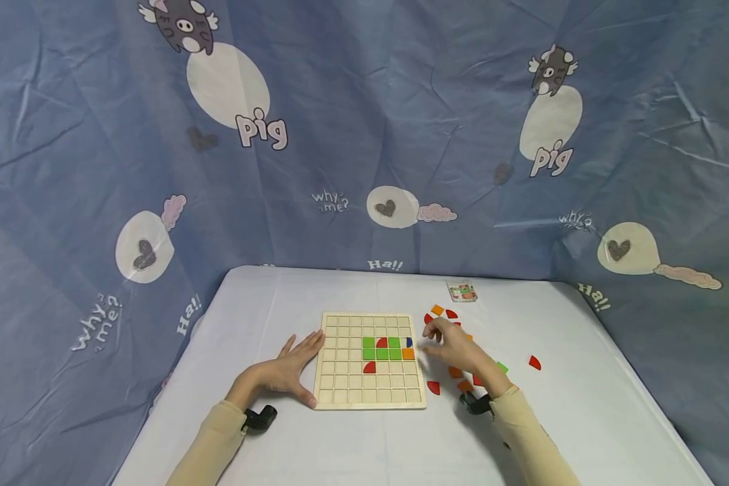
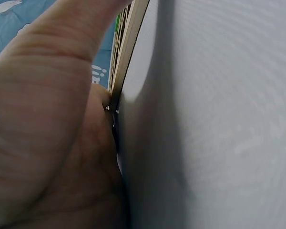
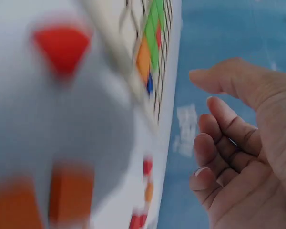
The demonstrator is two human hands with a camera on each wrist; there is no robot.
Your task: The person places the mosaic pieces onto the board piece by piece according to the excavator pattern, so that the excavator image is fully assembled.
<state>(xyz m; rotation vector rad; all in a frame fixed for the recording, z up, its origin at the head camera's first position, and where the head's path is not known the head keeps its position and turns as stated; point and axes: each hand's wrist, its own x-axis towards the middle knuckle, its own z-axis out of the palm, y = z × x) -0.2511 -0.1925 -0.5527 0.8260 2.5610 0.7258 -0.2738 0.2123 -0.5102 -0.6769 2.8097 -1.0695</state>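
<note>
Left hand (image 1: 288,372) lies flat, fingers straight, against the board's (image 1: 340,391) left edge. Right hand (image 1: 455,347) hovers right of the board over loose pieces (image 1: 434,387), fingers loosely curled, holding nothing. Card (image 1: 462,291) lies beyond.

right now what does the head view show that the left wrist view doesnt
Only the head view shows the right hand hovering over the loose pieces beside the board, the small card at the table's far edge, and the green squares set in the grid.

Only the left wrist view shows, close up, the left hand pressed against the thin side edge of the wooden board.

Both show the left hand touching the board's left edge on the white table, with the blue patterned cloth behind.
</note>
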